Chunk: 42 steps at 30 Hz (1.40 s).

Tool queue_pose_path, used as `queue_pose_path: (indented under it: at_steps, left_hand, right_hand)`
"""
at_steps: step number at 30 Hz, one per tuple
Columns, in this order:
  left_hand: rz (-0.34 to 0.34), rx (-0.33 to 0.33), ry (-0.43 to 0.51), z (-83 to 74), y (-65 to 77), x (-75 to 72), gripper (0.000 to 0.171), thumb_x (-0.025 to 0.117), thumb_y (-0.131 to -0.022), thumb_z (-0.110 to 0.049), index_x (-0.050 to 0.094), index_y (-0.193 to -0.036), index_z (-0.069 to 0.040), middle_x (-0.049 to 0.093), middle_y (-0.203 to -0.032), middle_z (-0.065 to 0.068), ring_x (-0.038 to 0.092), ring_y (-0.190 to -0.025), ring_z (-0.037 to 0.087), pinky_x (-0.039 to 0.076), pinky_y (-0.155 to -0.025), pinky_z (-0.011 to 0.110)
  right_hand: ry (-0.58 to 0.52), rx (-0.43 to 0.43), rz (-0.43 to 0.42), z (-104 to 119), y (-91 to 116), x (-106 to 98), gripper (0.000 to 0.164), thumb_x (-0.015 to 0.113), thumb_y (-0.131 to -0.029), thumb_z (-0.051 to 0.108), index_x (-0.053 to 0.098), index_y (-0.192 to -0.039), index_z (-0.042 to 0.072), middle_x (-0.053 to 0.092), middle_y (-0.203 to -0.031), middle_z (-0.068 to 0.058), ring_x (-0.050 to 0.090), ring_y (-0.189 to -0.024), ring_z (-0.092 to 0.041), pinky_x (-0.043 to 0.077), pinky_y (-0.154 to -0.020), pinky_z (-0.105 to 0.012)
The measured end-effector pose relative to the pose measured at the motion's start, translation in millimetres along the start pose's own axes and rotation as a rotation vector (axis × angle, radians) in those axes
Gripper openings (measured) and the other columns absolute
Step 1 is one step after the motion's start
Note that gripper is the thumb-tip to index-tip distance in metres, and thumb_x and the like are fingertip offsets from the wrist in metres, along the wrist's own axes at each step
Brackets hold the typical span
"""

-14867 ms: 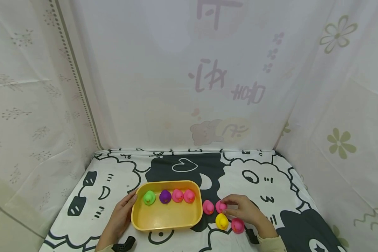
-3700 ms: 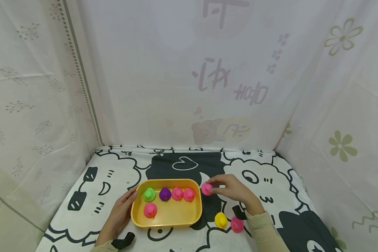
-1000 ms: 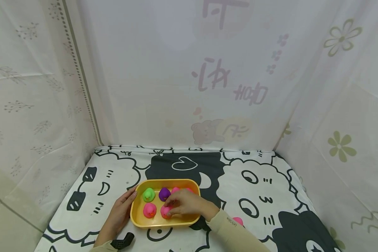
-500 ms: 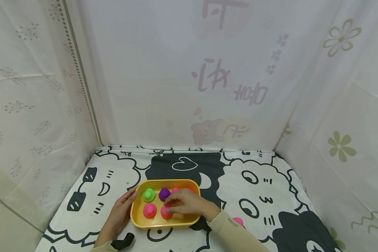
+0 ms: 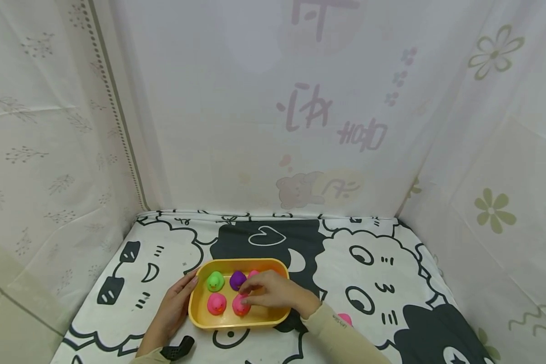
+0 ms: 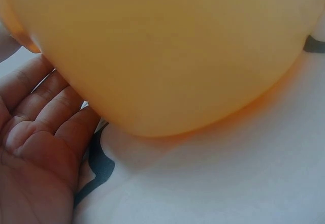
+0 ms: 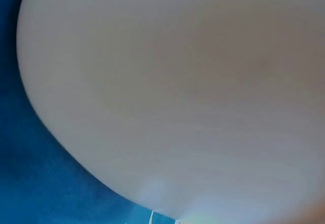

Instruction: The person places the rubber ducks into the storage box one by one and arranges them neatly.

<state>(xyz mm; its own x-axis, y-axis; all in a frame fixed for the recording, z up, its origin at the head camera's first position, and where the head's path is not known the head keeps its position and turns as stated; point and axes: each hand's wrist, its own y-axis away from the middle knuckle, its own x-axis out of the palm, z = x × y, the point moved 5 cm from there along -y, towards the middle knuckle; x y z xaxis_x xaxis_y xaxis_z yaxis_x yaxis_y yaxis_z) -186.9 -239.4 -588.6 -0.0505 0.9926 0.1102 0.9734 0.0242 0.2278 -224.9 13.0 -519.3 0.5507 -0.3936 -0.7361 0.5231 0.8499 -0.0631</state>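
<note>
A yellow tray [image 5: 255, 323] lies on the patterned cloth, its left end held by my left hand [image 5: 175, 303]. In the left wrist view, the fingers [image 6: 66, 107] lie along the tray's outer wall [image 6: 177, 71]. Inside, a green rubber duck [image 5: 215, 281], a purple duck [image 5: 237, 280] and a partly covered pink duck [image 5: 253, 273] form the back row. At the front left sits another pink duck [image 5: 216, 304]. Beside it, my right hand [image 5: 273, 290] pinches a pink duck [image 5: 240, 305] between thumb and fingers. The right wrist view is a pale blur.
One more pink duck [image 5: 345, 318] shows on the cloth [image 5: 364, 273] past the right sleeve [image 5: 341, 336], partly covered by it. Pale printed curtains [image 5: 236, 126] enclose the back and sides.
Two pink ducks have gone from the cloth at right into the tray's front row, carried by my right hand. Over the last half second that hand rises slightly; the left stays.
</note>
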Motion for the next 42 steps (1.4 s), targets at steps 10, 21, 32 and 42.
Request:
queue_pose_path:
  at_steps: [10,21,32,42]
  left_hand:
    - [0.003,0.000,0.000,1.5,-1.1,0.1,0.065,0.055,-0.103,-0.043,0.038,-0.155,-0.008,0.034,-0.159,0.009,0.051,-0.120,-0.006,0.045,-0.101,0.019]
    - [0.000,0.006,-0.004,2.3,-2.4,-1.5,0.067,0.056,-0.102,-0.045,0.038,-0.155,-0.008,0.033,-0.160,0.010,0.052,-0.117,-0.008,0.046,-0.098,0.017]
    - [0.011,0.003,0.015,4.7,-3.1,-1.7,0.065,0.055,-0.103,-0.043,0.038,-0.155,-0.008,0.034,-0.159,0.009,0.052,-0.117,-0.010,0.045,-0.099,0.017]
    - [0.021,0.025,0.025,1.5,-0.9,0.3,0.064,0.054,-0.104,-0.040,0.037,-0.155,-0.006,0.033,-0.159,0.012,0.052,-0.119,-0.007,0.045,-0.100,0.017]
  right_hand:
    - [0.007,-0.032,-0.050,-0.4,8.0,-13.3,0.029,0.071,-0.094,0.037,0.074,-0.115,0.016,0.072,-0.107,0.011,0.065,-0.101,-0.004,0.053,-0.091,-0.019]
    - [0.021,-0.027,-0.101,-9.3,24.5,-27.0,0.030,0.071,-0.095,0.035,0.073,-0.117,0.015,0.071,-0.110,0.014,0.063,-0.103,-0.001,0.053,-0.092,-0.020]
    - [-0.027,0.018,-0.183,-13.9,47.1,-42.1,0.036,0.068,-0.096,0.040,0.073,-0.118,0.013,0.072,-0.110,0.010,0.066,-0.100,-0.017,0.057,-0.089,-0.035]
    - [-0.071,0.048,-0.259,-26.4,71.4,-53.6,0.033,0.068,-0.096,0.036,0.072,-0.118,0.012,0.073,-0.111,0.003,0.065,-0.101,-0.008,0.057,-0.093,-0.038]
